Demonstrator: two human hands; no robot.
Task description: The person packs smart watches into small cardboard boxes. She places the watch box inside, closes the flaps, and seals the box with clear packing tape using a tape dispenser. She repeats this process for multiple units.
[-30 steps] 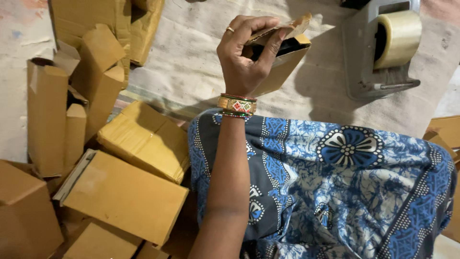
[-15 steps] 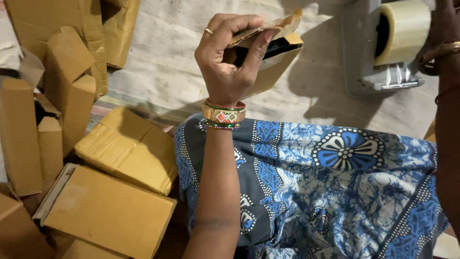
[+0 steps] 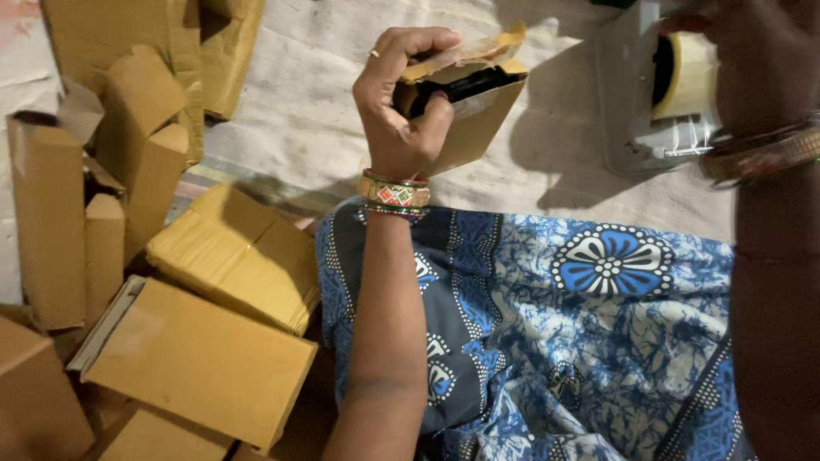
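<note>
A small brown cardboard box [image 3: 465,107] is held up in the upper middle of the frame, above a pale woven cloth [image 3: 316,111] that covers the floor. Its top flaps stand open and a dark object shows inside the opening. The left hand [image 3: 401,98] grips the box from its left side, fingers curled over the top edge and thumb pressed against the near face; a ring sits on one finger and coloured bangles [image 3: 393,192] circle the wrist. In the upper right corner, the right hand [image 3: 752,60] rests at a roll of clear packing tape [image 3: 688,77] mounted on a grey tabletop tape dispenser [image 3: 641,128]. The hand is close to the lens and blurred, so I cannot tell whether its fingers are closed on the tape. More bangles show on that wrist. Across the lower right spreads blue and white patterned fabric [image 3: 581,341] covering the person's lap. Along the left side of the frame lies a loose heap of closed and half-folded cardboard boxes [image 3: 196,367], well apart from the held box.
</note>
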